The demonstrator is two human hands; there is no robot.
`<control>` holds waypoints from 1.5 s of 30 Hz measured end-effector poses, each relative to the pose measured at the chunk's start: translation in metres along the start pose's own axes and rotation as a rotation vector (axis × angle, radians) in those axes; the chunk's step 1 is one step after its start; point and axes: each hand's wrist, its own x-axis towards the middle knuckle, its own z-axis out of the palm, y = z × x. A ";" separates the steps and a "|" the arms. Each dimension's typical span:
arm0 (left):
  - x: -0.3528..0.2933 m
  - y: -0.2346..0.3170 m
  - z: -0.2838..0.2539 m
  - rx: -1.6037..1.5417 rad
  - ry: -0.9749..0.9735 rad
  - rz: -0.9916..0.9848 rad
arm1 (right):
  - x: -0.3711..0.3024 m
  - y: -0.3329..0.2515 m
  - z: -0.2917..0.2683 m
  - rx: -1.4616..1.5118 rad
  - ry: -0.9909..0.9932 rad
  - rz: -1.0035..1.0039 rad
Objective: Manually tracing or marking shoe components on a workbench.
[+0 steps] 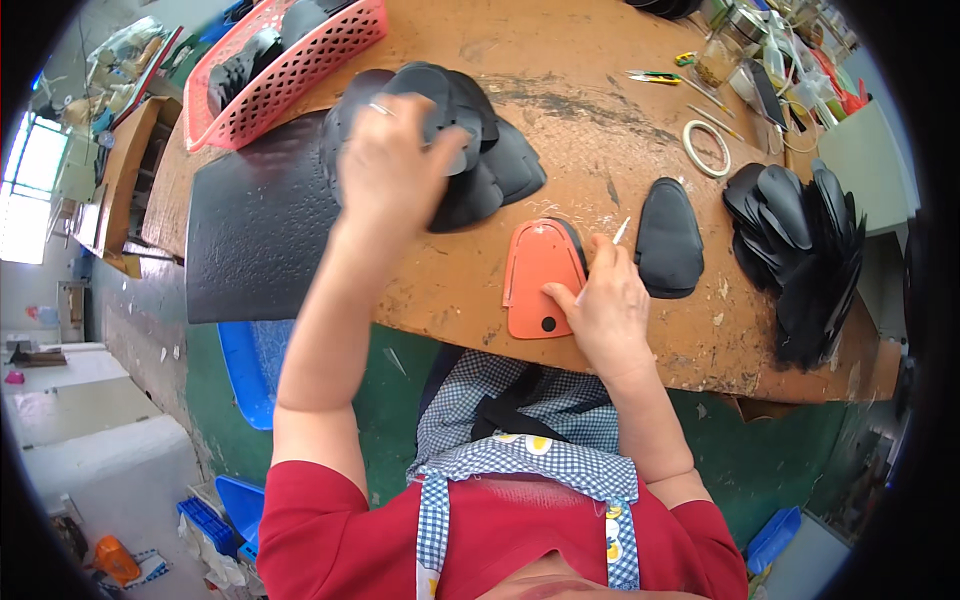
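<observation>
My left hand (393, 160) is over a pile of black shoe-upper-like pieces (485, 190), slightly blurred, its thumb apart from the fingers. Whether its fingertips touch a piece, I cannot tell. In my right hand (615, 305) a thin white marking pen (622, 230) is gripped, tip pointing up and away. The right thumb rests on an orange template (542, 280), a rounded flat shape with a black dot near its lower edge. Under it, a black piece shows along the upper right side. A single black piece (670, 240) lies flat just right of that hand.
A black sheet (255, 220) covers the table's left part, below a pink basket (300, 75) of black pieces. Stacked black pieces (800, 240) sit at the right. Beyond are a tape roll (706, 149), yellow-handled snips (655, 77) and jars (722, 60). The wooden table's edge (690, 375) curves before me.
</observation>
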 end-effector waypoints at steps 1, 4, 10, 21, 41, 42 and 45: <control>0.022 -0.023 0.002 0.188 0.083 -0.011 | 0.002 -0.001 0.000 -0.001 0.008 0.001; 0.069 -0.062 -0.004 0.239 -0.348 -0.299 | 0.001 0.007 0.011 0.187 0.017 -0.064; 0.046 -0.054 0.001 0.336 -0.027 -0.219 | 0.016 0.038 -0.030 0.560 0.210 -0.055; 0.011 -0.051 0.019 0.461 0.286 -0.082 | 0.018 0.128 -0.073 0.208 0.406 0.074; -0.086 -0.082 0.024 0.103 0.325 -0.288 | 0.009 0.098 -0.062 0.881 0.427 0.138; -0.088 -0.081 0.028 0.145 0.369 -0.260 | 0.011 0.096 -0.060 0.860 0.412 0.121; -0.091 -0.074 0.026 0.190 0.406 -0.261 | 0.011 0.093 -0.058 0.799 0.397 0.094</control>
